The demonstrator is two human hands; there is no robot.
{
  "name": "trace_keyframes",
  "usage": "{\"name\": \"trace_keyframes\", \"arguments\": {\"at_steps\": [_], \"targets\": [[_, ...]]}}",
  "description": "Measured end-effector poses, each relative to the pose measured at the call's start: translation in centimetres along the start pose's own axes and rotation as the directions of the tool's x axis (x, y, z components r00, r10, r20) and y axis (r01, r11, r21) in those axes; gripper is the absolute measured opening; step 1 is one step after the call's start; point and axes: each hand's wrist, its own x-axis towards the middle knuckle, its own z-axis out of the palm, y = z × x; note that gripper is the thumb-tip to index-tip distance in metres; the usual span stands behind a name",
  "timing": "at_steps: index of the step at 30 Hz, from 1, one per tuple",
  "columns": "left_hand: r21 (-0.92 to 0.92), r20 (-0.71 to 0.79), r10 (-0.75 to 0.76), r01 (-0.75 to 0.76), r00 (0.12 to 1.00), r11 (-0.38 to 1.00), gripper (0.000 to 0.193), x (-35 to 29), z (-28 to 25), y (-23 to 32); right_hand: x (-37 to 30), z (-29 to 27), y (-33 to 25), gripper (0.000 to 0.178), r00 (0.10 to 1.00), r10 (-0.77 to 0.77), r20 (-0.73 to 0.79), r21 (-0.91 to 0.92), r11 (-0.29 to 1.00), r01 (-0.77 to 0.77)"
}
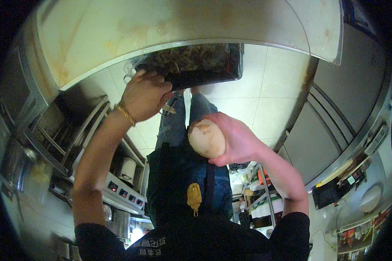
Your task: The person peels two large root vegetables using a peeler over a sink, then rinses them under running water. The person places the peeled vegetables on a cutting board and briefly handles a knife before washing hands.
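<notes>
A worktop (183, 21) stretched across the far side, a bin (204, 78) partly beneath its edge. The left hand (146, 90) was at the bin's near left corner; nearer and farther right, a vegetable (207, 141) sat in the right hand (239, 141). Cabinets (344, 104) stood rightward.

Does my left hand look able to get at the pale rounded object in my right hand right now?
Probably yes: nothing visible blocks the left hand from the pale rounded object, whose left side is exposed; the right hand covers its right side.
</notes>
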Motion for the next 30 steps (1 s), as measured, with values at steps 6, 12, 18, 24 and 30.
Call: {"name": "trace_keyframes", "arguments": {"at_steps": [6, 12, 18, 24, 30], "targets": [[-0.081, -0.182, -0.044, 0.029, 0.982, 0.996, 0.018, -0.3, 0.2, 4.9, 0.7, 0.3, -0.8, 0.084, 0.98, 0.152, -0.131, -0.146, 0.974, -0.171], [0.099, -0.076, -0.239, 0.246, 0.968, 0.964, 0.014, 0.7, -0.7, 2.8, 0.3, 0.6, -0.9, 0.086, 0.955, 0.217, -0.203, -0.233, 0.936, -0.263], [0.111, -0.161, -0.151, 0.17, 0.975, 0.979, 0.017, 1.0, 2.3, 5.8, 1.0, 1.3, 0.1, 0.089, 0.943, 0.146, -0.299, -0.339, 0.908, -0.248], [0.15, -0.15, -0.306, 0.327, 0.94, 0.933, 0.013, 1.6, 1.7, 2.6, 0.2, 0.8, 1.1, 0.088, 0.928, 0.061, -0.367, -0.38, 0.901, -0.21], [-0.1, -0.254, -0.035, 0.01, 0.966, 0.995, 0.012, 1.6, 2.0, 5.0, 0.4, 0.9, 1.0, 0.088, 0.932, 0.062, -0.357, -0.288, 0.942, -0.173]]}}
